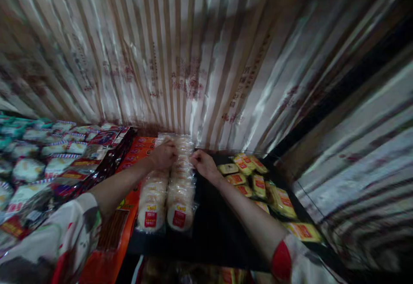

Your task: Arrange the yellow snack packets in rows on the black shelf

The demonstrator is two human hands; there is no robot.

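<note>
Two long rows of round pale cakes in clear wrappers, the left row and the right row, lie overlapping on a black shelf. Red and yellow labels show on the nearest packets. Over the far part of the rows, my left hand is closed, its fingers curled down onto a wrapped cake packet. My right hand pinches the clear wrapper edge at the right row's far side. The hands partly cover the packets between them.
Loose yellow packets lie at the right. On the left are orange-red packs, dark red packs and white bagged goods. A striped plastic-like sheet hangs behind; a dark post slants at right.
</note>
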